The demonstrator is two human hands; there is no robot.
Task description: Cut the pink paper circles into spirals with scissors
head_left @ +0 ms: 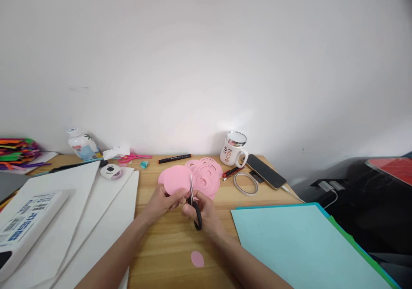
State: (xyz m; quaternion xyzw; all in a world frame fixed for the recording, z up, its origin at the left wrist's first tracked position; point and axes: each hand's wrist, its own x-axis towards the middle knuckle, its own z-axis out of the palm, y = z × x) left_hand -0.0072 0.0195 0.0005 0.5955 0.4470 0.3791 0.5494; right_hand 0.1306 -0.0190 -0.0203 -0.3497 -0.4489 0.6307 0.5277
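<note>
My left hand pinches a rounded pink paper piece by its lower edge, holding it up over the table. In my right hand are black-handled scissors, their blades pointing away from me at the right edge of that paper. How far the blades are apart is hard to see. Just behind lies a pile of pink paper pieces with curved cut-outs. A small pink paper petal rests alone on the wooden table, nearer to me.
Along the wall stand a white mug and a white bottle, with a black marker between them. A phone and a tape ring lie right. White sheets cover the left side; light blue sheets the right.
</note>
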